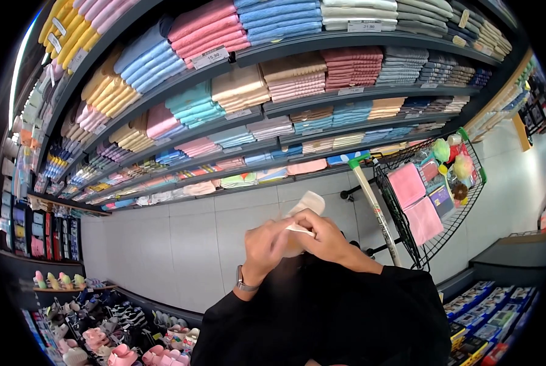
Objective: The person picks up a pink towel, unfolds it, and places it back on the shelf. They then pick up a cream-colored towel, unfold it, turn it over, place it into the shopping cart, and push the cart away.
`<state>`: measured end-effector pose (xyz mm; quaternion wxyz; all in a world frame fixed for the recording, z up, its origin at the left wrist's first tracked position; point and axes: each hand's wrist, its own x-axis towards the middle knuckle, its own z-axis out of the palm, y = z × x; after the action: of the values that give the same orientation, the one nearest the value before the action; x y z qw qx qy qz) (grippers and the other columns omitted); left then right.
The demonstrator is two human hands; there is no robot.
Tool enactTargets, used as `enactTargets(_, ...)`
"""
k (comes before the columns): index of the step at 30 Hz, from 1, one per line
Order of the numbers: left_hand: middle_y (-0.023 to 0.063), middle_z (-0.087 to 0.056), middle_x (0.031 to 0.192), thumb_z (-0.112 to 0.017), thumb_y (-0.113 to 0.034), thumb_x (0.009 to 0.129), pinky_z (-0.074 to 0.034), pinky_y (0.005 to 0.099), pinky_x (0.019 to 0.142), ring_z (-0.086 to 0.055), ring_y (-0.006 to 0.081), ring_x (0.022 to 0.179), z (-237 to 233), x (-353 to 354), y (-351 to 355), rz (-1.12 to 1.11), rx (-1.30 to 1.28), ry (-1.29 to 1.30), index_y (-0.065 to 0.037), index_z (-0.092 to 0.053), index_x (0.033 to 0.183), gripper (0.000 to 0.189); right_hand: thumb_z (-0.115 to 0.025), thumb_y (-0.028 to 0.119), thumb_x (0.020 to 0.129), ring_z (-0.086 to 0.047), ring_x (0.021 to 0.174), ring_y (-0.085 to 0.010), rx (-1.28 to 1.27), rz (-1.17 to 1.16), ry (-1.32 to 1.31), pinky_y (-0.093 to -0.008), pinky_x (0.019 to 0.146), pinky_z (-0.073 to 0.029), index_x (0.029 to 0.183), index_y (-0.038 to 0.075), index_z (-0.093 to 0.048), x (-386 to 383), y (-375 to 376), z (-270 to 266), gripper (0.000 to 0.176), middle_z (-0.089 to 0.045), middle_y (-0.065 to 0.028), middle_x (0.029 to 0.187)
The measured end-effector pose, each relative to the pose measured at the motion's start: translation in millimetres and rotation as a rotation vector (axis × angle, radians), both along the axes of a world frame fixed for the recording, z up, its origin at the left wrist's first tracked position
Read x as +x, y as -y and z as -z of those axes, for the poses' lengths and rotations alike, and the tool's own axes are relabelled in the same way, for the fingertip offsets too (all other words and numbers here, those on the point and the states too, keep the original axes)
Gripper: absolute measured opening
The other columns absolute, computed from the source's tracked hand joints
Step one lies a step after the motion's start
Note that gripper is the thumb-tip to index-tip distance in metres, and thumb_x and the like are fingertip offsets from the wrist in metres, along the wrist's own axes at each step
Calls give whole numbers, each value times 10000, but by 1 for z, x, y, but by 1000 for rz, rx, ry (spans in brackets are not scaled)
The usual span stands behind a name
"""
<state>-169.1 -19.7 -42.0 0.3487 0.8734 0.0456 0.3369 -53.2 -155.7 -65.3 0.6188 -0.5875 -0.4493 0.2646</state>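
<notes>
My left hand [267, 243], with a watch [244, 280] on its wrist, is closed in a pinch in front of my chest. Beside it, my right hand [326, 238] is closed too, its fingers meeting those of the left. Between them both hands grip a thin, pale beige piece [310, 202] with a rounded end that sticks out above the fingers. A white edge of it shows below the right fingers. Its exact kind cannot be made out, as the fingers cover much of it.
Shelves of folded towels [297, 73] run across the front. To the right stands a shopping cart [420, 253] holding pink folded cloths [422, 219] and colorful bath puffs [463, 166]. Slippers [123, 354] fill a bin at lower left. Boxed goods [492, 317] lie at lower right.
</notes>
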Motion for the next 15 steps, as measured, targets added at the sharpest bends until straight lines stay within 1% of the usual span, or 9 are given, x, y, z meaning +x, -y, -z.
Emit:
enactTargets(2,77,-533,620,-660,50,760,-381,316,443,-519,213,479,-4,1,1,-17,-28,-26,-63,-686,1030,293,-603,75,909,-638,778,-114,-173,37,-125,-268,718,-493,1090,2,-550,2,3,-3,202,-687,-96,875)
enactTargets(3,81,-544,627,-652,61,780,-367,302,440,-505,193,471,-3,1,0,0,-24,-33,-43,-680,1012,256,-603,75,909,-638,778,-114,-175,38,-125,-268,718,-493,1090,2,-550,4,2,-3,202,-687,-96,875)
enactTargets(5,86,-555,635,-645,73,799,-354,287,437,-490,174,463,-1,1,0,18,-22,-38,-23,-674,994,219,-558,37,864,-672,707,-227,-67,128,-108,-299,664,-497,1138,49,-561,6,2,-2,275,-680,-115,826)
enactTargets(6,87,-558,650,-649,63,801,-365,289,446,-502,183,475,-1,2,0,18,-24,-67,-27,-671,996,215,-558,37,864,-672,707,-227,-68,130,-107,-299,664,-497,1138,49,-561,7,3,-3,275,-680,-115,826)
enactTargets(9,94,-564,684,-652,44,810,-383,298,464,-523,202,502,4,5,1,25,-43,-96,-29,-663,1001,204,-542,24,858,-687,770,-243,-87,130,-104,-307,690,-509,1138,50,-579,9,4,-5,283,-693,-127,904)
enactTargets(11,99,-567,701,-651,35,817,-389,305,472,-533,212,516,10,5,1,32,-61,-96,-26,-657,1005,197,-529,13,859,-695,831,-274,-4,166,-2,-320,722,-518,1139,43,-604,9,4,-7,292,-697,-135,970)
enactTargets(13,122,-582,767,-633,23,811,-435,325,548,-575,262,615,21,2,1,38,-120,-191,-9,-648,1012,205,-526,4,861,-692,858,-290,7,143,-30,-322,738,-519,1150,48,-613,7,4,-11,305,-695,-137,987)
enactTargets(14,122,-582,767,-633,23,811,-435,325,548,-575,262,615,27,3,-2,40,-119,-191,-9,-648,1012,205,-524,-4,863,-690,886,-307,18,119,-58,-325,754,-520,1161,53,-622,5,4,-13,320,-694,-139,1004)
enactTargets(15,138,-602,804,-608,54,784,-467,350,604,-597,306,684,34,2,-6,40,-164,-194,-15,-651,1031,260,-524,-4,863,-690,886,-307,19,120,-58,-325,754,-520,1161,53,-622,3,4,-14,320,-694,-139,1004)
